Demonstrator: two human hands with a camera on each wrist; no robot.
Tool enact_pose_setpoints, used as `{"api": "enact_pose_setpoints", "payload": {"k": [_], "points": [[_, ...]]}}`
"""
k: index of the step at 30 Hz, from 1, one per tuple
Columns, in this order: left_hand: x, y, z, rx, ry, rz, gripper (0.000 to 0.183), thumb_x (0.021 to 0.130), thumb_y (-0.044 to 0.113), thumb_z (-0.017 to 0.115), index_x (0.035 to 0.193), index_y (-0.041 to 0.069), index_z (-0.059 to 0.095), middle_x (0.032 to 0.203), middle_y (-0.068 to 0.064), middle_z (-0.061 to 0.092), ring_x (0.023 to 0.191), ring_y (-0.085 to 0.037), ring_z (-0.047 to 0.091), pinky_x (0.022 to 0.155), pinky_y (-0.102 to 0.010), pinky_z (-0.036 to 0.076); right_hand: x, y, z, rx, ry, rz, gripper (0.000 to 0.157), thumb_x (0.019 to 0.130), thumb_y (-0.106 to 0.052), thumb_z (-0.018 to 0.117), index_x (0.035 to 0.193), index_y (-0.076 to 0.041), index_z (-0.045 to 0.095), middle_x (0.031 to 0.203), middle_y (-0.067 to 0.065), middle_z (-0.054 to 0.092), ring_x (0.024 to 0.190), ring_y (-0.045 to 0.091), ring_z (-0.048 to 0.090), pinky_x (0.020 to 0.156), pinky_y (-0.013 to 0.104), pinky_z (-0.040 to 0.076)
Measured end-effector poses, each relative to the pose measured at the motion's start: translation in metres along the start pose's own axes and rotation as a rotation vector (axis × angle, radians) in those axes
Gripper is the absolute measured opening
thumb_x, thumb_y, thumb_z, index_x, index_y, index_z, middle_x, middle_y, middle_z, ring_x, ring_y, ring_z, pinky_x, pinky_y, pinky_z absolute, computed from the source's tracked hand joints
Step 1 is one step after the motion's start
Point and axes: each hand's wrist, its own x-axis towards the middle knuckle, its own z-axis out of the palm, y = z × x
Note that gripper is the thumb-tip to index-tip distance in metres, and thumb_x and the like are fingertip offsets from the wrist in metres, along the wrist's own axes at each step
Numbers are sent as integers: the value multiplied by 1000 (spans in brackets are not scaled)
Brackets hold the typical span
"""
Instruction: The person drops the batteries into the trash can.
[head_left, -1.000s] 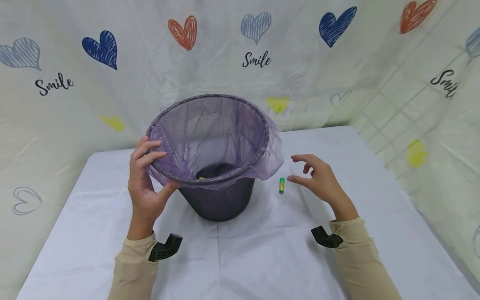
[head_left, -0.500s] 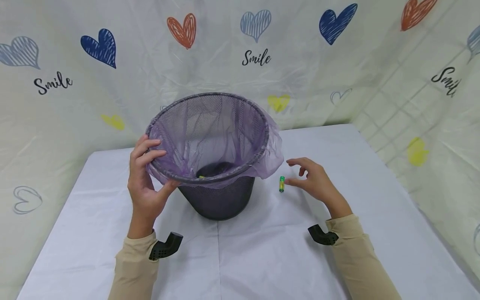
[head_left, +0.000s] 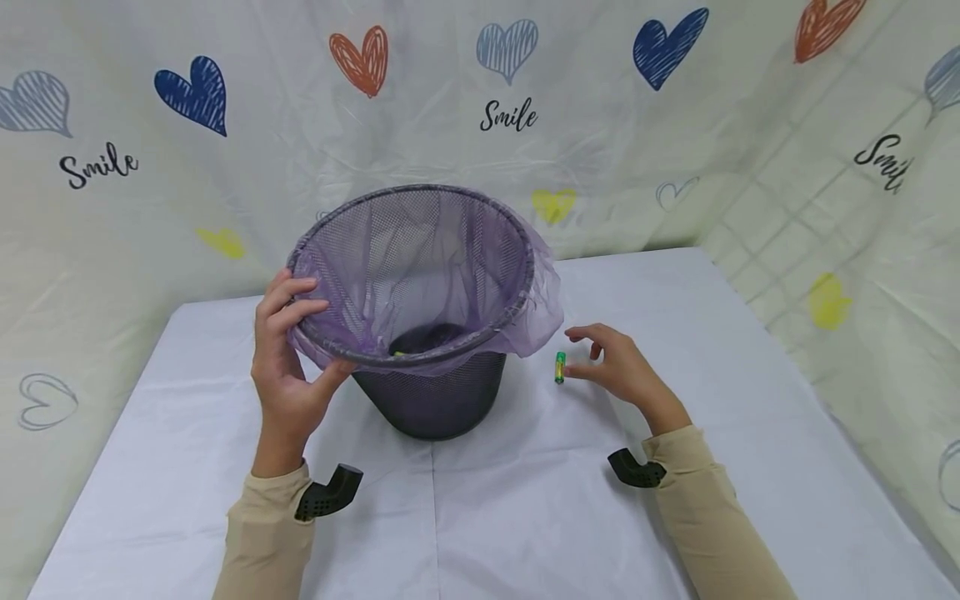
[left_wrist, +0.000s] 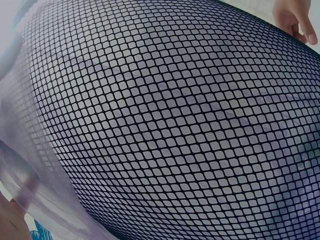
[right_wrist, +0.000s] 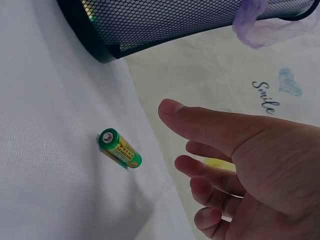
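A black mesh waste bin (head_left: 431, 408), lined with a thin purple bag (head_left: 542, 308), stands on the table in the head view. My left hand (head_left: 288, 383) holds its rim at the left, fingers over the edge and thumb at the front. To the bin's right lies a green and yellow battery (head_left: 560, 367). Beside it hovers my right hand (head_left: 618, 367), thumb and fingers parted, holding nothing. From the right wrist, the battery (right_wrist: 120, 148) lies apart from the thumb (right_wrist: 175, 112). Mesh (left_wrist: 170, 120) fills most of the left wrist view.
Something small and yellow-green (head_left: 399, 354) shows inside the bin, mostly hidden by the rim. White cloth (head_left: 510, 517) covers the table. Behind it hangs a pale curtain (head_left: 435, 125) printed with hearts. A black wrist mount (head_left: 330, 492) sits on each sleeve.
My right hand has moved left and slightly toward me, bringing its thumb closer to the battery. The left hand keeps its hold on the rim. Battery and bin stay in place.
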Motion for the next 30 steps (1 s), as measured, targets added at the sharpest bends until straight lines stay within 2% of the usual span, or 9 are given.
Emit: {"api": "enact_pose_setpoints", "payload": {"k": [6, 14, 21, 30], "points": [[1, 0, 0, -9, 1, 4, 70, 80, 45, 76, 103, -17, 52, 127, -9, 56, 137, -39, 35, 122, -51, 24, 0, 3, 2, 20, -13, 8, 55, 78, -21, 80, 127, -5, 60, 120, 14, 64, 86, 23, 51, 65, 27, 42], [0, 1, 0, -18, 0, -1, 70, 80, 44, 76, 103, -17, 52, 127, -8, 56, 137, -39, 35, 122, -51, 23, 0, 9, 8, -12, -62, 36, 58, 76, -25, 82, 127, -5, 60, 116, 14, 64, 86, 23, 52, 65, 26, 41], [0, 1, -1, -17, 4, -2, 70, 79, 44, 76, 103, -17, 52, 127, -9, 56, 137, -40, 35, 122, -51, 23, 3, 11, 15, -33, -63, -4, 58, 74, -20, 83, 125, -2, 61, 112, 14, 64, 81, 21, 50, 67, 28, 41], [1, -2, 0, -33, 8, 6, 71, 79, 45, 77, 103, -17, 52, 127, -9, 56, 137, -39, 35, 122, -51, 23, 4, 11, 20, -69, -73, 24, 60, 73, -18, 83, 126, -3, 61, 107, 12, 60, 79, 20, 49, 64, 26, 39]]}}
